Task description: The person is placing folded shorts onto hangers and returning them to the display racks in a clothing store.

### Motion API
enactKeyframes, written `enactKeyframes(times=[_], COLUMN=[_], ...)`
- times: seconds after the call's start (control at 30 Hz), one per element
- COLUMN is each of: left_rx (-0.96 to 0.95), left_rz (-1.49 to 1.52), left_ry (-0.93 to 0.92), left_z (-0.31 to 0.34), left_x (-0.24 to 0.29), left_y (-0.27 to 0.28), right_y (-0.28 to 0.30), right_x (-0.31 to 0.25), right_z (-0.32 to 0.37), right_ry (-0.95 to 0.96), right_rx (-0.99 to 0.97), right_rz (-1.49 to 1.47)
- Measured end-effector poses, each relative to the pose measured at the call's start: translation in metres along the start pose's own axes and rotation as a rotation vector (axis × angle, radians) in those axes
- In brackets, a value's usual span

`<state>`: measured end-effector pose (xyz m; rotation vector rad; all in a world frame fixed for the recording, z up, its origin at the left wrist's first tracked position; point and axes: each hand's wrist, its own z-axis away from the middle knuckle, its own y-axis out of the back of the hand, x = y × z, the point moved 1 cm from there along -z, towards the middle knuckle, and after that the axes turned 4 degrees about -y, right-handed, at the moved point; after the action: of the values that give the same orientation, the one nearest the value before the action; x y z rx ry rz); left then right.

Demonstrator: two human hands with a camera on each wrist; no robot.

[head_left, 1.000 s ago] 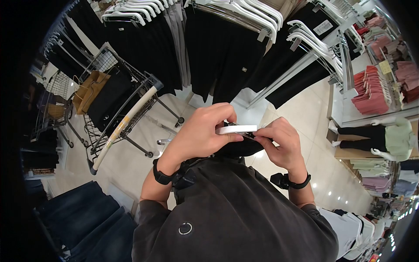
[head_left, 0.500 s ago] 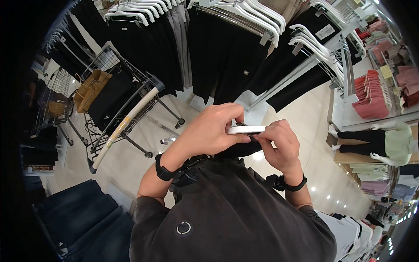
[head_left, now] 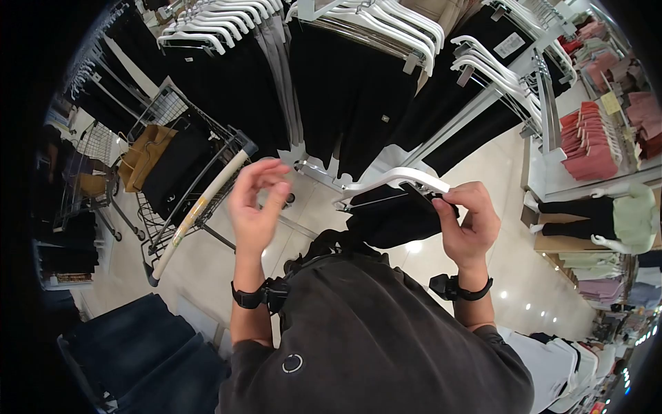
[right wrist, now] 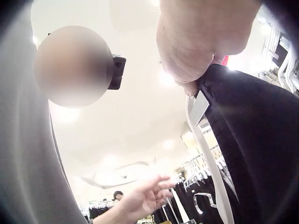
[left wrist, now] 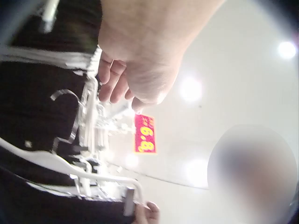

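In the head view a white hanger (head_left: 396,177) carries a black garment (head_left: 407,224) in front of the torso. The right hand (head_left: 472,224) pinches the hanger's right end and the garment's edge between thumb and fingers. To the left, the left hand (head_left: 258,203) is raised and apart from the hanger, fingers loosely bent and holding nothing. A clip at one end of the hanger (left wrist: 65,165) shows in the left wrist view, beside the right hand's fingertips. The garment (right wrist: 252,121) hangs below the right hand in the right wrist view.
A shopping cart (head_left: 200,200) with a brown bag (head_left: 146,155) and dark clothes stands at the left. Racks of black trousers (head_left: 345,90) hang ahead. Folded jeans (head_left: 138,345) lie at lower left; a mannequin (head_left: 631,219) and red clothes (head_left: 589,145) are at the right.
The left hand has let go of the hanger and moved left. The hanger has turned to show its full length, and the right hand has shifted slightly right with it.
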<state>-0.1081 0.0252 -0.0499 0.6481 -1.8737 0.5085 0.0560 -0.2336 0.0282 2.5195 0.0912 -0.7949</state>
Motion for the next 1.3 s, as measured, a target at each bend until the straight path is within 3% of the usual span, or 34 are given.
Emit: enactKeyframes(times=[0.1,0.2,0.3,0.47,0.57,0.6,0.73,0.87,1.13,1.3], left_rx=[-0.131,-0.447,-0.635,-0.799,-0.832,-0.771,-0.630,-0.248,-0.266,-0.328], left_rz=[-0.256,-0.386,-0.276,0.025,0.266,0.243,0.293,0.587,0.430,0.382], left_ry=[0.283,0.468,0.525,0.608,0.666,0.664,0.705,0.639,0.467,0.379], left_z=[0.010,0.045,0.059,0.046,0.037,0.031,0.031,0.011,-0.063,-0.113], left_x=[-0.063,-0.123,-0.153,-0.163,-0.173,-0.153,-0.171,-0.138,-0.088,-0.087], left_y=[0.032,0.024,-0.005,-0.045,-0.048,-0.050,-0.034,-0.019,0.006,0.004], right_y=[0.005,0.008,0.007,0.012,0.014,0.015,0.020,0.025,0.018,0.002], right_x=[-0.001,-0.003,-0.009,-0.013,-0.012,-0.010,0.009,0.028,0.056,0.073], right_z=[-0.006,-0.014,-0.020,-0.025,-0.028,-0.028,-0.031,-0.032,-0.020,-0.022], right_ry=[0.031,0.079,0.093,0.080,-0.030,-0.073,-0.260,-0.305,-0.452,-0.491], right_rx=[0.041,0.051,0.091,0.148,0.256,0.297,0.445,0.430,0.562,0.699], right_rz=[0.007,-0.001,-0.070,-0.122,-0.150,-0.084,-0.012,0.128,0.046,0.044])
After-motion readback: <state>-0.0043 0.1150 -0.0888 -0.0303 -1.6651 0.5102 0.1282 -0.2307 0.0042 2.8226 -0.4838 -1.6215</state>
